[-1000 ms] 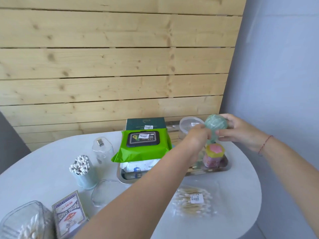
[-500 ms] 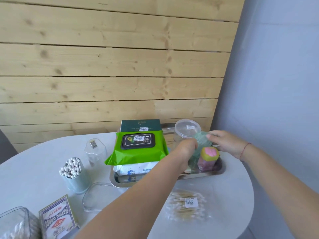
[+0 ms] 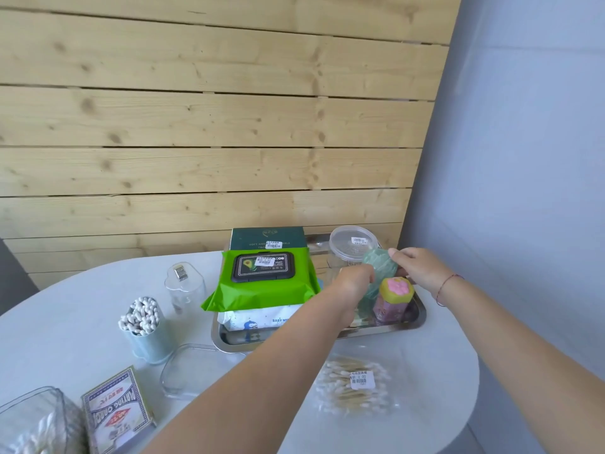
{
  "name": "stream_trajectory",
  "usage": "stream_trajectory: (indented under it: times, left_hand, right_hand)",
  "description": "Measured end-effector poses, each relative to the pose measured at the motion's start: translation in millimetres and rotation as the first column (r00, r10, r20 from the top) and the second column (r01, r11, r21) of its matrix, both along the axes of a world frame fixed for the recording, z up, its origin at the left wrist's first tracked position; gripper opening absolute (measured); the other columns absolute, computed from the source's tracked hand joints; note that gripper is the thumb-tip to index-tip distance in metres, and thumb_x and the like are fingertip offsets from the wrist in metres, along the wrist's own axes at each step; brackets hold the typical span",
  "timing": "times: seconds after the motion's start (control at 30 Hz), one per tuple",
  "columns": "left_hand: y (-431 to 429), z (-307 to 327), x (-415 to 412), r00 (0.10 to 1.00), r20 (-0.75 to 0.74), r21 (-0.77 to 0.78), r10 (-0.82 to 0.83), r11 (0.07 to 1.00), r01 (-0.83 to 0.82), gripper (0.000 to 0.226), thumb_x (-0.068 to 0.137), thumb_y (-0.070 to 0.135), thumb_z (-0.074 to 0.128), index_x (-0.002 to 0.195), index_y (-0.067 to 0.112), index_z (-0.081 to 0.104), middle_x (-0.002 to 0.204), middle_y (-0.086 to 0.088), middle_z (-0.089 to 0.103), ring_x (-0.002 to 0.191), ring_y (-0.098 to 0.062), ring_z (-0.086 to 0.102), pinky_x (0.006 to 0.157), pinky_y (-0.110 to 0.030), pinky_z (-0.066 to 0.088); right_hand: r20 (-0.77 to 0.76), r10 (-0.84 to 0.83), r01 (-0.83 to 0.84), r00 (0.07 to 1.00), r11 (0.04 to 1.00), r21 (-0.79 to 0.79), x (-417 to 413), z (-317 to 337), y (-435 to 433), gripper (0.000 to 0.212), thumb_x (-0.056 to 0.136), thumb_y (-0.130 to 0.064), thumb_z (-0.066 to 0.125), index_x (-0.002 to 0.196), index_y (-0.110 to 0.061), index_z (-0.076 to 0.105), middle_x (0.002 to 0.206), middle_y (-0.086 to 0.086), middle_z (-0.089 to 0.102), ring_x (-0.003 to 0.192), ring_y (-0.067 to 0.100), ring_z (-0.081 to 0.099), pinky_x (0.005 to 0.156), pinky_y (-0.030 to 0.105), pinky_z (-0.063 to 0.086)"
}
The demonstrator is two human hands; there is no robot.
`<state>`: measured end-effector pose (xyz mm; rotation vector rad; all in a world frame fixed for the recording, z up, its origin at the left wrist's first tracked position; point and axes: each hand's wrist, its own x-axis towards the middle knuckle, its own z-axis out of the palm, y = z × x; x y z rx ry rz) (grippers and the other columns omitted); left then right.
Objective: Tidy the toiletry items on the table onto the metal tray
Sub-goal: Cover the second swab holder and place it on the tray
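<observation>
Your left hand (image 3: 355, 283) and right hand (image 3: 417, 270) both held the one pale green container (image 3: 379, 265). Left fingers were curled round its left side and right fingertips pinched its top right edge. No readable text on it. It was over the right end of the metal tray (image 3: 406, 326), just behind one pink jar (image 3: 393, 304) with a yellow paw-print lid. You couldn't tell whether its base touched the tray.

Also on the tray:
- one clear round tub (image 3: 352, 247)
- two wipes packs, stacked: a green pack (image 3: 262, 290) marked "80" on top of a white pack (image 3: 258, 317) reading "BABY WI…"

One dark green box (image 3: 266, 239) reading "SOFT AND…" stood behind them.

Off the tray on the surface (image 3: 82, 322):
- one bag of wooden cotton swabs (image 3: 355, 383)
- one blue cup of swabs (image 3: 144, 326)
- one clear heart-shaped cover (image 3: 185, 286)
- one clear flat lid (image 3: 193, 368)
- one card box (image 3: 114, 407), apparently "PLAYING CARDS" upside down
- one clear bin (image 3: 32, 421)

Four white price stickers were visible. The ones on the green pack and the swab bag read "2.00".
</observation>
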<state>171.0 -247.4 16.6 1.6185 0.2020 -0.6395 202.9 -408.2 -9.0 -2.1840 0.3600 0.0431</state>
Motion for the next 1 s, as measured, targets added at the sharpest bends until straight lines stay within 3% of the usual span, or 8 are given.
stream_trajectory:
  times: [0.1,0.2,0.33,0.43,0.53,0.73,0.87,1.0]
  left_hand:
    - [11.7,16.4,-18.3,0.995,0.07,-0.008,-0.072,0.997,0.073,0.007,0.084,0.008,0.045,0.082,0.01,0.051,0.082,-0.005,0.047,0.074,-0.018,0.042,0.067,-0.026,0.034]
    - [42.5,36.0,-41.4,0.962,0.252,-0.112,-0.102,0.985,0.134,0.035,0.084,0.003,0.045,0.113,0.011,0.062,0.111,-0.004,0.063,0.105,-0.018,0.058,0.082,-0.023,0.041]
    - [137.8,60.5,-64.5,0.844,0.533,-0.143,0.061,0.989,0.019,0.033,0.085,-0.001,0.045,0.096,0.02,0.068,0.088,0.008,0.07,0.08,-0.003,0.064,0.071,-0.008,0.048]
    - [218.5,62.0,-62.6,0.742,0.653,0.047,0.152,0.969,-0.241,0.031,0.082,0.002,0.049,0.09,0.026,0.066,0.087,0.007,0.068,0.072,-0.007,0.06,0.061,-0.017,0.048]
    - [289.8,47.5,-47.3,0.76,0.639,0.311,0.122,0.863,-0.399,0.035,0.079,0.003,0.06,0.109,0.02,0.059,0.104,0.001,0.059,0.088,-0.014,0.055,0.072,-0.029,0.043]
    - [365.6,9.8,-30.9,0.922,0.227,0.656,-0.314,0.749,0.094,0.102,0.068,0.023,0.081,0.148,0.028,0.018,0.152,0.008,0.025,0.137,-0.017,0.027,0.104,-0.035,0.033]
    - [365.3,-9.7,-20.9,0.885,0.138,0.582,-0.444,0.759,0.291,0.114,0.063,0.027,0.084,0.149,0.034,0.009,0.156,0.014,0.018,0.144,-0.012,0.015,0.114,-0.037,0.021]
    - [361.5,-22.6,-8.6,0.867,0.168,0.489,-0.468,0.803,0.339,0.115,0.058,0.026,0.087,0.147,0.035,0.015,0.152,0.009,0.028,0.137,-0.007,0.023,0.109,-0.031,0.024]
  right_hand:
    - [0.112,-0.099,0.106,0.989,0.993,-0.058,-8.6,19.9,5.0,0.052,0.092,-0.039,0.047,0.092,0.012,0.06,0.092,0.026,0.063,0.098,0.044,0.059,0.083,0.043,0.049]
    - [0.44,-0.184,0.28,0.879,0.946,-0.164,-23.9,57.0,26.5,0.026,0.09,-0.031,0.049,0.099,-0.011,0.063,0.104,0.009,0.065,0.096,0.025,0.058,0.081,0.031,0.041]
    - [0.642,0.138,0.0,0.754,0.977,-0.211,-40.5,93.0,120.3,0.016,0.086,-0.018,0.057,0.1,-0.019,0.063,0.102,0.001,0.065,0.09,0.014,0.059,0.085,0.029,0.044]
    - [0.441,0.502,-0.373,0.744,0.859,-0.35,-44.5,89.5,198.7,0.024,0.085,-0.02,0.062,0.108,-0.022,0.061,0.112,-0.005,0.06,0.101,0.009,0.056,0.089,0.021,0.039]
    - [0.202,0.685,-0.562,0.7,0.703,-0.436,-33.8,73.2,253.9,0.042,0.084,-0.023,0.064,0.124,-0.021,0.053,0.131,-0.001,0.049,0.121,0.016,0.048,0.097,0.023,0.035]
    - [-0.136,0.721,-0.637,0.68,0.488,-0.597,-14.0,51.9,321.7,0.08,0.077,-0.037,0.069,0.145,-0.027,0.028,0.15,0.004,0.029,0.133,0.03,0.038,0.109,0.038,0.032]
    - [-0.291,0.65,-0.637,0.702,0.39,-0.665,-1.7,41.7,337.3,0.085,0.077,-0.046,0.067,0.148,-0.03,0.021,0.15,0.007,0.029,0.133,0.035,0.036,0.109,0.04,0.032]
    - [-0.284,0.63,-0.638,0.723,0.452,-0.624,3.9,34.3,340.3,0.079,0.081,-0.04,0.066,0.147,-0.028,0.024,0.149,0.009,0.033,0.129,0.031,0.043,0.104,0.037,0.038]
